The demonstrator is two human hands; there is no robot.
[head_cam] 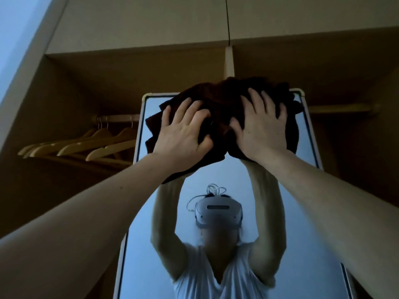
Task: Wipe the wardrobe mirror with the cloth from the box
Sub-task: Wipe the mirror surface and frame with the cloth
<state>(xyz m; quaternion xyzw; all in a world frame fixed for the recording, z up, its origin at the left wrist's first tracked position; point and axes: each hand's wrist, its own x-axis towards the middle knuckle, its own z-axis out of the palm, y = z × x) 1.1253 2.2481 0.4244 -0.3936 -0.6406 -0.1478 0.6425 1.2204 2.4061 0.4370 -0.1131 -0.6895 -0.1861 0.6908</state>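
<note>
Pressing dark cloth [222, 98] on mirror [280, 190] top, upper centre: left hand [183, 134], right hand [261, 130] both spread flat, not gripping. Cloth likely soft, light, bunches easily; hold under palms.

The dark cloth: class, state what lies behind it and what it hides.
Behind the cloth lies the top of the mirror; the left hand and right hand press it there. Two top corners of the frame show beside it; the glass between them is covered.
</note>
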